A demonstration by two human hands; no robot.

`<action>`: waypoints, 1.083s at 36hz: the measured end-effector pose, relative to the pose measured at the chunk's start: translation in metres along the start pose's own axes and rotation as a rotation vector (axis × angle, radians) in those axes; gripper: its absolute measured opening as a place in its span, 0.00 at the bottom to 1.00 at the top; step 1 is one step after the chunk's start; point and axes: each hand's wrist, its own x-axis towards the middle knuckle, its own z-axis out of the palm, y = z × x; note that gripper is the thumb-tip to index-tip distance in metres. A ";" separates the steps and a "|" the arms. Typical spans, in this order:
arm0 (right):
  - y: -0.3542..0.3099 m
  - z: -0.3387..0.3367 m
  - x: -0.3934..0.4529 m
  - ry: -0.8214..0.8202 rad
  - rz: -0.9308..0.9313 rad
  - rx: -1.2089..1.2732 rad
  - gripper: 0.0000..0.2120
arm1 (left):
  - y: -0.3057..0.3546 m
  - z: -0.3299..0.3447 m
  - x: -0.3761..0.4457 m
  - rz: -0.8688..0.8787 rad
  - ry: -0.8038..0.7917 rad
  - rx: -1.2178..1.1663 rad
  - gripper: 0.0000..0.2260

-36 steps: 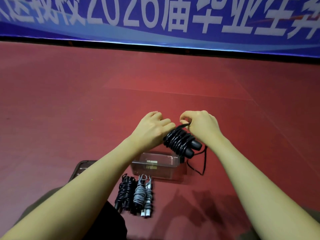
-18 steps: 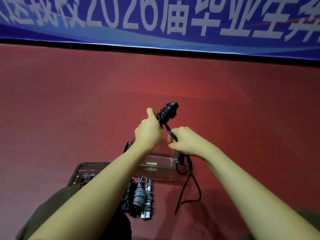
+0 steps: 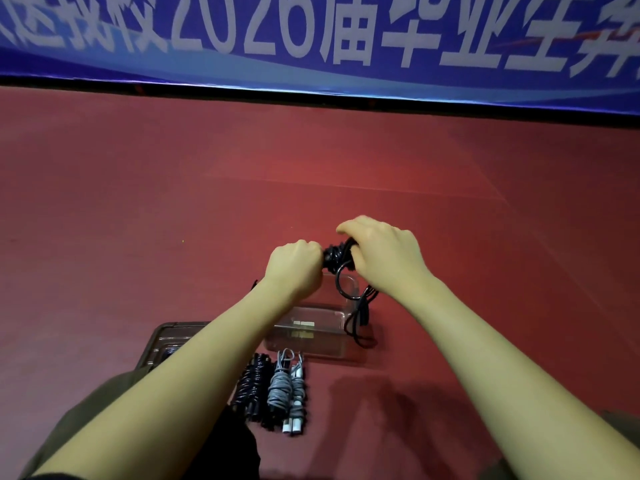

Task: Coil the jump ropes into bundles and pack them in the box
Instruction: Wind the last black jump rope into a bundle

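Both hands [image 3: 294, 268] [image 3: 384, 254] grip black rope bundle [image 3: 335, 257], tail dangling.

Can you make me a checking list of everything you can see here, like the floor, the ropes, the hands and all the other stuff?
Surface: red floor.
Job's things: black jump rope held between both hands, its loose tail hanging over the clear box; black bundle and grey bundles lie side by side on the floor.
Clutter: dark lid left of the box.
Grippers: left hand grips the coil; right hand curls over it.
Cables: nothing seen.
Surroundings: blue banner with white characters.
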 end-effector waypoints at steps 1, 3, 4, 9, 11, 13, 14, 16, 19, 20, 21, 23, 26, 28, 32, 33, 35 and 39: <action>0.002 -0.001 0.001 -0.057 0.048 0.020 0.17 | 0.000 -0.001 0.000 0.004 0.020 0.005 0.07; 0.005 -0.004 0.003 -0.076 0.066 0.052 0.16 | -0.004 -0.003 0.002 -0.005 0.074 0.054 0.08; 0.006 -0.005 0.003 -0.074 0.059 0.058 0.15 | -0.006 -0.004 0.003 -0.016 0.102 0.085 0.09; 0.006 -0.008 0.002 -0.004 0.136 0.223 0.11 | -0.010 -0.006 0.005 -0.059 0.150 0.108 0.11; 0.005 -0.009 0.003 0.118 0.205 0.299 0.08 | -0.008 -0.007 0.004 -0.040 0.132 0.132 0.10; 0.004 -0.007 0.005 0.166 0.285 0.386 0.06 | -0.006 -0.008 0.003 -0.025 0.107 0.165 0.09; 0.003 -0.005 0.006 0.171 0.322 0.451 0.06 | -0.006 -0.008 0.002 -0.018 0.093 0.185 0.08; 0.000 -0.001 0.007 0.185 0.383 0.580 0.07 | -0.003 -0.007 0.001 0.005 0.066 0.228 0.07; -0.003 0.003 0.008 0.206 0.416 0.685 0.05 | -0.001 -0.006 0.001 0.052 0.068 0.257 0.06; -0.003 0.002 0.008 0.202 0.418 0.717 0.05 | -0.001 -0.005 0.001 0.068 0.070 0.253 0.07; -0.002 0.002 0.009 0.190 0.413 0.731 0.06 | -0.001 -0.005 0.002 0.083 0.072 0.248 0.07; 0.000 0.001 0.010 0.149 0.368 0.668 0.08 | -0.002 -0.003 0.002 0.145 0.105 0.205 0.05; -0.001 -0.004 0.010 0.044 0.303 0.363 0.09 | -0.001 -0.003 -0.002 0.311 0.175 0.210 0.12; 0.000 -0.007 0.011 0.011 0.248 0.171 0.07 | -0.005 -0.001 -0.001 0.435 0.234 0.151 0.17; 0.011 -0.009 0.014 -0.013 0.222 0.023 0.13 | -0.007 0.001 -0.007 0.599 0.268 0.079 0.13; 0.014 -0.007 0.014 -0.023 0.223 0.005 0.15 | -0.006 -0.001 -0.008 0.631 0.316 0.064 0.10; 0.018 -0.003 0.016 -0.044 0.226 -0.027 0.17 | -0.009 0.002 -0.007 0.693 0.414 0.024 0.07; 0.021 0.009 0.013 -0.072 0.252 -0.019 0.19 | -0.015 0.001 -0.007 0.737 0.556 -0.042 0.10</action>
